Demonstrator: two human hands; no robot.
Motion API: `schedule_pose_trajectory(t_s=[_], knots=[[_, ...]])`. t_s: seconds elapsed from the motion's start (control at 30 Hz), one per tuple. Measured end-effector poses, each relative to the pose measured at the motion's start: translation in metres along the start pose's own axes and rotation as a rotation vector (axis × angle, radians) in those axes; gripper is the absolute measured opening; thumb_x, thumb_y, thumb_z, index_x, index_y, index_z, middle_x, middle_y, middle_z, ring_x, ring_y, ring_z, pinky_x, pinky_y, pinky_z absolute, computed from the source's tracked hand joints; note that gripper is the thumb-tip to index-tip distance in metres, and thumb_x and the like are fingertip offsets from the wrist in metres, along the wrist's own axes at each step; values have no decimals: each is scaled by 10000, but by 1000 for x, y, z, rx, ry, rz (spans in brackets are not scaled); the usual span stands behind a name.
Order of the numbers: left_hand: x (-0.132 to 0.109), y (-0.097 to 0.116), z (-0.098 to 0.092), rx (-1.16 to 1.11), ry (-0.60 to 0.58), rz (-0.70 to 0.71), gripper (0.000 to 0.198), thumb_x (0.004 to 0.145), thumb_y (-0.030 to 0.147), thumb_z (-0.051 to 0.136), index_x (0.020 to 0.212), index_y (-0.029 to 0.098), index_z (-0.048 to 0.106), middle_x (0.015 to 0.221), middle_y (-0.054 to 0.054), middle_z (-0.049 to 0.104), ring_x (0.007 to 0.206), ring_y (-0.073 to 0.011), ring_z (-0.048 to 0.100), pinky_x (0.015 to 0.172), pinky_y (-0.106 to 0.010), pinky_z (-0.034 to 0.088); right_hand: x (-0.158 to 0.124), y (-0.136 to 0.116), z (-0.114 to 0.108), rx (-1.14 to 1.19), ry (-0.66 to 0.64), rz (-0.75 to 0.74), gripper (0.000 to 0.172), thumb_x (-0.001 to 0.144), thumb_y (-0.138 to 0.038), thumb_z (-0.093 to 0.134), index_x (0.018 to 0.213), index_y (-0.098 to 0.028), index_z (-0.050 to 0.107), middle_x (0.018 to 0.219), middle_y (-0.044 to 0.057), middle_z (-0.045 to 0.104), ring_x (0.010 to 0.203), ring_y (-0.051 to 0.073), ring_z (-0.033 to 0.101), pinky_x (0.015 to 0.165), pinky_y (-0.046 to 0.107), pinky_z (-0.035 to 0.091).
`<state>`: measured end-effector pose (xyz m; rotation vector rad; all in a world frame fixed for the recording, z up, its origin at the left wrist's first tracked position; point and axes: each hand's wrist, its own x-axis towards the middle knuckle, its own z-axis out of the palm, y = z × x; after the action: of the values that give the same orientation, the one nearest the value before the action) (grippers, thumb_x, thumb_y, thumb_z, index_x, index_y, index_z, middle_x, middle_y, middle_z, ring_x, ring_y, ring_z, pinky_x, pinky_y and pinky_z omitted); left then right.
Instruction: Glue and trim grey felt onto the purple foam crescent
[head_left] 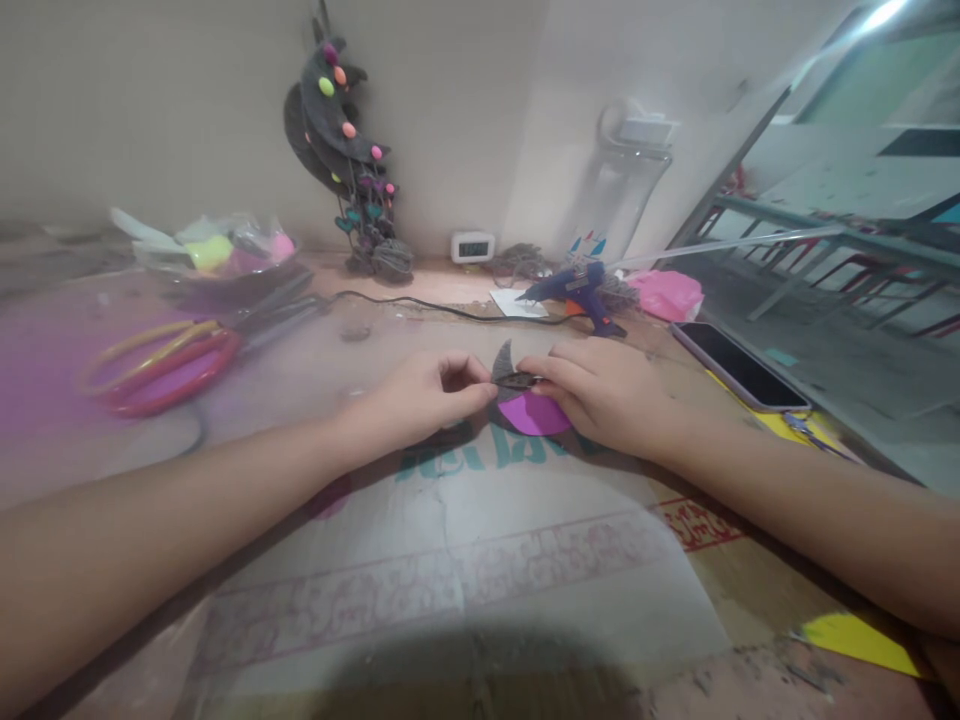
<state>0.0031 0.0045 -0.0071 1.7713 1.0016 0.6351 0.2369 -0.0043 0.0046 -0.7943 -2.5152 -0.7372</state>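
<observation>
Between my two hands is a small dark grey crescent-shaped piece with a pointed tip standing up, and a thin dark strand seems to cross it. Thumb and fingertips of my left hand pinch at its left edge. My right hand has its fingers closed on the right side of the same piece. Just under the fingertips lies a flat purple rounded piece, partly covered by the right hand. Exactly where the grey piece meets the purple one is hidden.
A blue glue gun rests behind my hands, its black cord running left. Scissors with red and yellow handles lie left. A phone lies right. Behind are a small clock, a pink bundle and a hanging grey moon ornament.
</observation>
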Motion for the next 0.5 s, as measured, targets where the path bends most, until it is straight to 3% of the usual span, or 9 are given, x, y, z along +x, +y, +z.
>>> schedule_pose_trajectory(t_s=[0.33,0.5], knots=[[2,0,0,0,24,-3,224,799,403,624,801,181,605,667,8,624,542,-93,495,459,-197,352,-2,2,4,20,-3,3,287,983,-238,397,1016,-157,669,706,31,644,639,168,560,572,297,325],[3,-2,-1,-11,0,-24,243,815,427,598,836,185,611,693,-12,676,491,-89,475,425,-204,326,-3,-2,2,235,-5,203,271,967,-258,425,1095,-146,636,914,72,713,735,173,621,646,285,421]])
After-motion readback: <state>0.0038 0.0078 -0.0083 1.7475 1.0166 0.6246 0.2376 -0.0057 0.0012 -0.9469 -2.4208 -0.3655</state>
